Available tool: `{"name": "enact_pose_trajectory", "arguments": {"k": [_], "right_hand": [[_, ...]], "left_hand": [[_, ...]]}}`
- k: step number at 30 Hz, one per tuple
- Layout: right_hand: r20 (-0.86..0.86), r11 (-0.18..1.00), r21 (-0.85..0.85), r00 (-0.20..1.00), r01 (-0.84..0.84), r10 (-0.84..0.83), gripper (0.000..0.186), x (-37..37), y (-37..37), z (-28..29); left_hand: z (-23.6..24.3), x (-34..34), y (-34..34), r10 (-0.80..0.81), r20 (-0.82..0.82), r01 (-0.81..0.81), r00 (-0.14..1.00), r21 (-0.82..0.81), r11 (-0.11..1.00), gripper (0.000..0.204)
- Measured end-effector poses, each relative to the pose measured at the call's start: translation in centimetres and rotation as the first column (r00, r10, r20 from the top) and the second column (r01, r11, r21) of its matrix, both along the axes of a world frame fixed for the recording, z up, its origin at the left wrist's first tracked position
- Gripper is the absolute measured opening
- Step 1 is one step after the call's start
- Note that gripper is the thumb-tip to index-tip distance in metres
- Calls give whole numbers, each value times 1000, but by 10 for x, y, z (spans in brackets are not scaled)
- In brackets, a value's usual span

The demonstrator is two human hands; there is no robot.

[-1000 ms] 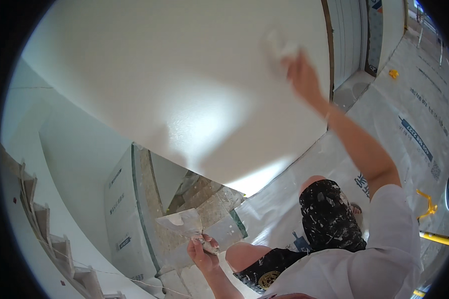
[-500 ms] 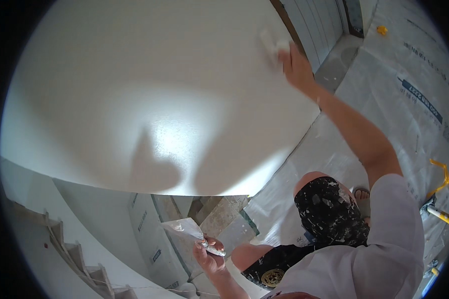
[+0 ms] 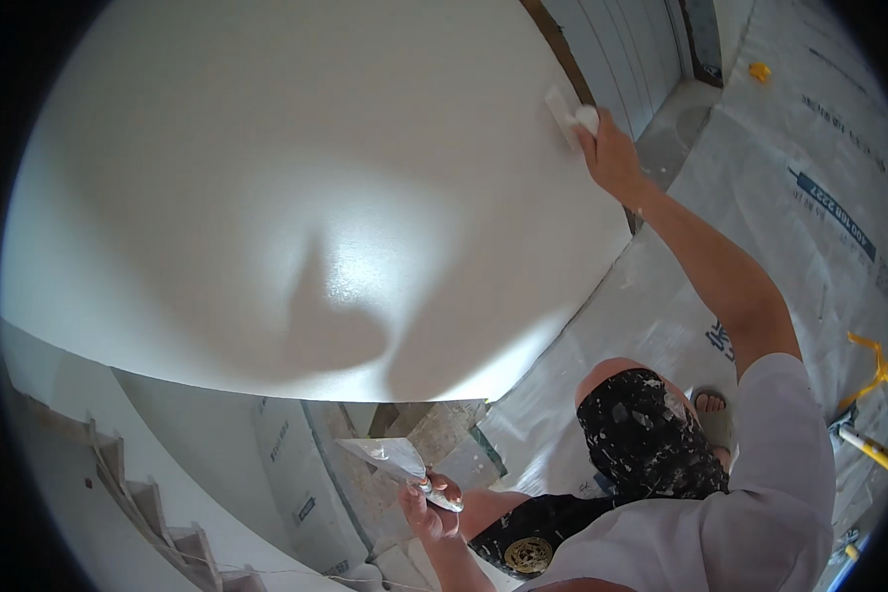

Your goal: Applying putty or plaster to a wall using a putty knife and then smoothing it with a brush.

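My right hand (image 3: pixel 614 158) is closed around the white handle of a wide flat trowel (image 3: pixel 563 116). Its blade lies against the white wall (image 3: pixel 217 118), close to the brown edge at the upper right. Low in the view, my left hand (image 3: pixel 431 511) grips a putty knife (image 3: pixel 390 456) by its handle, fingers wrapped round it. The knife's broad triangular blade points up and left, apart from the wall. Light gleams on the smooth wall near its middle, with dark shadows beside the bright patch.
Printed plastic sheeting (image 3: pixel 681 266) covers the floor on the right. A yellow-handled pole (image 3: pixel 873 450) and a yellow strap (image 3: pixel 870 370) lie at the far right. A grey panelled door (image 3: pixel 617 49) stands beyond the wall's edge. Steps (image 3: pixel 148 508) descend at the lower left.
My right hand and the trowel have moved a little right and down, toward the wall's edge. My left hand with the putty knife has shifted slightly right and down in view.
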State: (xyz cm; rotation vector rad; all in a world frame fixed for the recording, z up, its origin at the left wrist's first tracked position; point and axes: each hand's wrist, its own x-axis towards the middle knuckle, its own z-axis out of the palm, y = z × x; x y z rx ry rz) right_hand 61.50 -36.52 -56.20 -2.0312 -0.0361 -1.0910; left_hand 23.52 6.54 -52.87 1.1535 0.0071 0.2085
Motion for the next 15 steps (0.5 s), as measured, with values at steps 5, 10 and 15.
{"name": "enact_pose_trajectory", "arguments": {"k": [5,10,15], "right_hand": [[195,996,84,979,38,-54,40,2,37,167],[218,944,-255,939,-210,267,47,-44,96,137],[288,999,15,956,51,-53,47,13,3,243]], "left_hand": [[-13,9,2,-77,12,77,997,-14,997,32],[-17,27,-1,-136,70,140,988,-51,989,31],[-32,22,-1,-114,-41,110,993,-96,989,28]]}}
